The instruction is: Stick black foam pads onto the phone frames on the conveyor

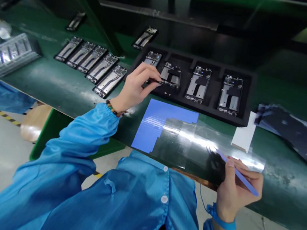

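My left hand is over the left part of a black foam tray, thumb and forefinger pinched at the lower edge of a phone frame in the second slot. What the fingertips grip is too small to tell. My right hand holds a purple pen-like tool, its tip over a clear film on the green bench. Other phone frames lie in the tray's slots. Left of the clear film is a sheet of blue stickers.
Several phone frames lie in a row left of the tray. Clear plastic trays stand at far left. A white card and dark film sheets lie at right. A green post rises behind.
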`<state>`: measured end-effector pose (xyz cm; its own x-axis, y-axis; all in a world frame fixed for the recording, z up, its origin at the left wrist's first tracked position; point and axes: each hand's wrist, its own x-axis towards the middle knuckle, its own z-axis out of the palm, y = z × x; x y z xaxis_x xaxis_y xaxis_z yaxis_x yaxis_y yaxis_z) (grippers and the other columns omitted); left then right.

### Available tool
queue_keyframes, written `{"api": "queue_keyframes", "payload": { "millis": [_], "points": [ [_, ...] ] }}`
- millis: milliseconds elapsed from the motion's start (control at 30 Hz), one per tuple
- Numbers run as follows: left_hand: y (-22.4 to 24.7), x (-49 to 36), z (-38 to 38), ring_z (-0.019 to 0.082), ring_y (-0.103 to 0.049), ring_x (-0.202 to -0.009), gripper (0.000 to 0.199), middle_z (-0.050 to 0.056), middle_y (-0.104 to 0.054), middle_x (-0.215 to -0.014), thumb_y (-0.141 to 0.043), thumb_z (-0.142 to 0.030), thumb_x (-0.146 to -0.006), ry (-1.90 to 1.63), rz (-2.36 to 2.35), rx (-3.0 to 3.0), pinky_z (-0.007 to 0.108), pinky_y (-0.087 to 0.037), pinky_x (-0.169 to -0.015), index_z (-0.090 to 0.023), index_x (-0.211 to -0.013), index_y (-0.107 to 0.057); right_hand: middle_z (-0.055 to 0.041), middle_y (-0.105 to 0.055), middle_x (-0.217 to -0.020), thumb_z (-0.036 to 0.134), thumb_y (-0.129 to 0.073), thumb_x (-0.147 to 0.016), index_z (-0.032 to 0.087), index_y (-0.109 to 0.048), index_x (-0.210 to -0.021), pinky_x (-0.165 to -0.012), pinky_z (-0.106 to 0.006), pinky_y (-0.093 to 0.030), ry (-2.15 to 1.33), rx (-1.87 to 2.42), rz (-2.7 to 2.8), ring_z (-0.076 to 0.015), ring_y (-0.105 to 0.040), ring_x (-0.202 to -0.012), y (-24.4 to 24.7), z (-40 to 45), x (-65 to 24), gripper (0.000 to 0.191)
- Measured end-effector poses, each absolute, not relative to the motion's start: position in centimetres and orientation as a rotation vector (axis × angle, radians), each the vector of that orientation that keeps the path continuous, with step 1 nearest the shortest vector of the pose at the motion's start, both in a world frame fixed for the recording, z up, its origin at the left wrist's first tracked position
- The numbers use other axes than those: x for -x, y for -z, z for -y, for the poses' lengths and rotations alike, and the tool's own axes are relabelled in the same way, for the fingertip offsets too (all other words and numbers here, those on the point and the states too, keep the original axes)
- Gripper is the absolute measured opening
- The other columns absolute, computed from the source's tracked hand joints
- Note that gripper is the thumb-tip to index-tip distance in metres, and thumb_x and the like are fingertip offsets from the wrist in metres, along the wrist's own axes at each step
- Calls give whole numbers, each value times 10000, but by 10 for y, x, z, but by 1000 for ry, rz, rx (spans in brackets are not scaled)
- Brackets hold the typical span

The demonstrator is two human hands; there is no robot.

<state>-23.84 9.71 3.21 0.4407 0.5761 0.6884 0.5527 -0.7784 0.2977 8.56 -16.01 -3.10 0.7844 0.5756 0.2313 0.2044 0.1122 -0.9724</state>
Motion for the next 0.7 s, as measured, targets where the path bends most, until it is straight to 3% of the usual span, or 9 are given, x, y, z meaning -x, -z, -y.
{"api": "queue_keyframes", "payload": {
  "millis": [167, 300, 400, 500, 600, 700],
  "points": [
    [-10, 246, -120, 243, -761, -1250, 262, 143, -774, -1346, -661, -419, -1097, -904, -1010, -2574, 458, -629, -1144, -182, -1149, -762, -16, -788, -866, 351, -999, -824, 245, -608, -832, -1225, -616, -608, -331, 1452, 655, -255, -838, -934, 30, 159, -86, 405],
    [-14, 247, -125, 265, -738, -1338, 328, 132, -774, -1433, -633, -464, -1111, -712, -1035, -2579, 473, -582, -1211, -194, -1204, -795, -27, -798, -877, 372, -1004, -818, 249, -608, -826, -1204, -619, -627, -326, 1474, 642, -259, -833, -920, 29, 159, -85, 414],
    [-17, 251, -146, 313, -719, -1343, 368, 143, -797, -1374, -574, -459, -1129, -662, -1547, -2464, 490, -539, -1228, -192, -1262, -790, -8, -777, -833, 405, -1010, -811, 244, -589, -818, -1198, -641, -624, -309, 1500, 641, -264, -837, -908, 29, 159, -85, 450],
    [-15, 249, -170, 400, -698, -1328, 425, 205, -807, -1250, -619, -479, -1099, -397, -1963, -2321, 537, -498, -1221, -136, -1300, -768, -8, -771, -814, 420, -1012, -811, 239, -580, -823, -1182, -666, -624, -304, 1520, 650, -276, -842, -916, 29, 159, -85, 469],
    [-10, 242, -185, 451, -658, -1364, 527, 233, -789, -1247, -684, -553, -1058, -274, -2048, -2286, 592, -400, -1275, -100, -1320, -750, -14, -777, -828, 411, -1011, -818, 235, -587, -826, -1196, -660, -615, -310, 1513, 652, -270, -841, -917, 29, 159, -85, 459],
    [-8, 245, -202, 408, -661, -1346, 563, 192, -789, -1250, -714, -602, -1028, -389, -2032, -2161, 551, -394, -1282, -128, -1331, -750, -31, -793, -869, 395, -1018, -812, 226, -603, -835, -1201, -639, -615, -316, 1496, 639, -260, -838, -922, 31, 160, -85, 449]
  ]
}}
